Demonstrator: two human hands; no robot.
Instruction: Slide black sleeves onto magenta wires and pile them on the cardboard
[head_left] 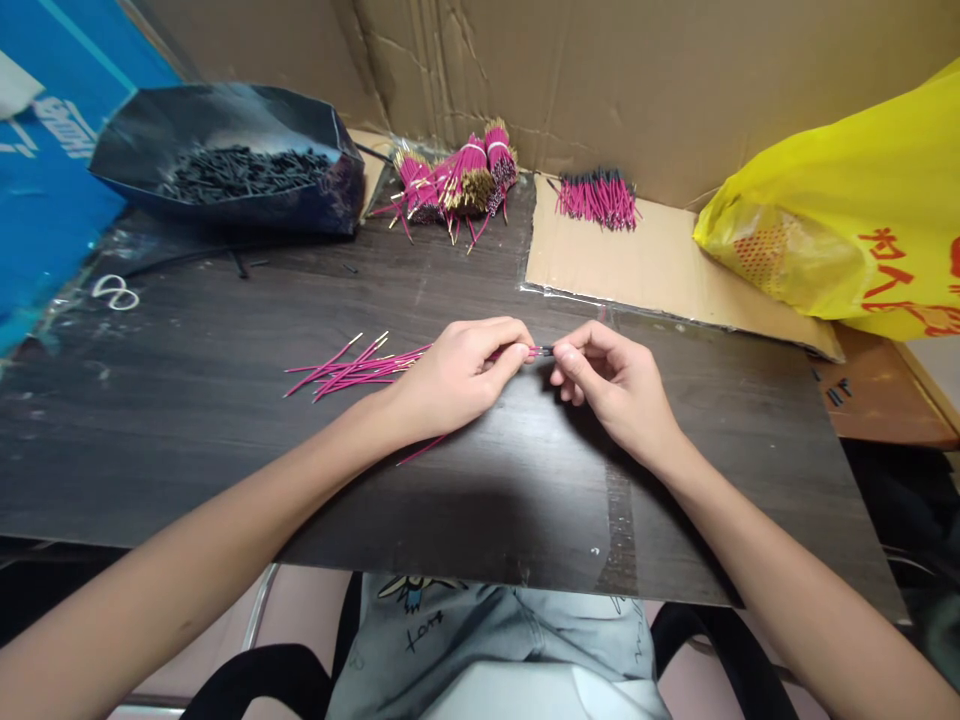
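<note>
My left hand [472,375] is closed in a pinch on a thin pink wire [533,351], whose end points right. Facing it, my right hand [611,385] pinches a small black sleeve [548,351] between thumb and forefinger. Wire end and sleeve meet in the gap between my hands; whether the wire has entered the sleeve is too small to tell. Under and left of my left hand lies a loose heap of pink wires [352,372] with gold-coloured tips. One more wire [421,451] sticks out below my left wrist.
A dark open bag [337,190] of small black sleeves [240,172] stands back left. Banded pink wire bundles [465,180] lie at the back. Black-tipped wires [598,200] lie on a cardboard sheet [637,262], beside a yellow bag [840,210]. White rubber bands [115,292] lie left.
</note>
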